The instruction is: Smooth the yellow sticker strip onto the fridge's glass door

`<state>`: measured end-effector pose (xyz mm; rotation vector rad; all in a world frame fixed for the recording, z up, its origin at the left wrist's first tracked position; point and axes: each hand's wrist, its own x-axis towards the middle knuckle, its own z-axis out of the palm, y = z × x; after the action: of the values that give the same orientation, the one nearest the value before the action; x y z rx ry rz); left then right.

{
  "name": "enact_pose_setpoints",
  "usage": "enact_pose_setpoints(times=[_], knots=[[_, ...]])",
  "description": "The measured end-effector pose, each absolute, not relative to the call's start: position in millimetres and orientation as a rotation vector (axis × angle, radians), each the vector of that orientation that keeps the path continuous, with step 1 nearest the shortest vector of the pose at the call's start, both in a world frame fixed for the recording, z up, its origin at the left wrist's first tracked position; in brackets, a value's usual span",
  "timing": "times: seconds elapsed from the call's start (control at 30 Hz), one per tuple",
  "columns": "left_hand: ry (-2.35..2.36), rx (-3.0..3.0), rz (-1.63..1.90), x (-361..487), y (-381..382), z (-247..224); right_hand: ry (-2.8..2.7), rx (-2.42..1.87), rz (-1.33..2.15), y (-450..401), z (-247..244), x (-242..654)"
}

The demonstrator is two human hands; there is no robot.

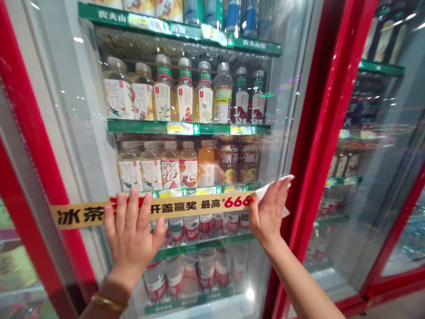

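Observation:
Across the glass door [279,146] runs a yellow sticker strip [186,204] with black and red lettering, tilted slightly upward to the right. My left hand [133,235] lies flat over the strip's left part, fingers spread, covering some of its print. Near the strip's right end, my right hand [270,212] presses a thin white cloth or tissue [264,190] towards the glass. Its fingers are extended close together, and the thumb is by the red "666" print. White edges show on both sides of that hand; the rest lies hidden beneath it.
Behind the glass, bottled drinks [166,95] line several shelves with green price rails [139,126]. Red door frames [325,133] border the glass on either side. Another drinks cooler door [375,177] stands to the right. A gold bracelet [109,302] circles my left wrist.

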<state>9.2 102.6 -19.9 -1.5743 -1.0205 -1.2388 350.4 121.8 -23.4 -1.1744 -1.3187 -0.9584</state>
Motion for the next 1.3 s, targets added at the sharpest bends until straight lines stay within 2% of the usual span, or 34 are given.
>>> enact_pose_setpoints(times=[0.1,0.2,0.27,0.33,0.47,0.57,0.7,0.8,0.9,0.97,1.03,1.2,1.3], knots=[[-1.043,-1.576,-1.240,7,103,-22,-1.309,-1.204,-0.860,122,-10,315],[-1.057,-1.591,-1.231,5,102,-23,-1.735,-0.910,-1.102,112,-47,283],[-1.051,-1.586,-1.235,5,102,-23,-1.918,-0.722,-1.272,107,-79,292],[-1.036,-1.583,-1.234,6,103,-23,-1.857,-0.795,-1.279,108,-93,320],[-1.024,-1.572,-1.239,8,105,-23,-1.362,-1.163,-0.978,121,-56,352],[-1.054,-1.572,-1.238,8,104,-23,-1.397,-1.172,-0.930,122,-37,319],[-1.093,-1.562,-1.183,9,101,-23,-1.904,-0.787,-1.210,105,-72,291],[-1.115,-1.542,-1.143,10,101,-23,-1.919,-0.743,-1.264,107,-83,325],[-1.135,-1.521,-1.156,12,103,-24,-1.526,-1.025,-1.054,122,-46,352],[-1.139,-1.525,-1.174,11,103,-24,-1.332,-1.126,-0.941,126,-16,342],[-1.126,-1.543,-1.190,9,103,-25,-1.368,-1.115,-0.936,122,-3,313],[-1.102,-1.572,-1.215,5,104,-26,-1.993,-0.654,-1.264,103,-57,286],[-1.092,-1.579,-1.216,6,104,-26,-1.873,-0.808,-1.253,106,-67,328]])
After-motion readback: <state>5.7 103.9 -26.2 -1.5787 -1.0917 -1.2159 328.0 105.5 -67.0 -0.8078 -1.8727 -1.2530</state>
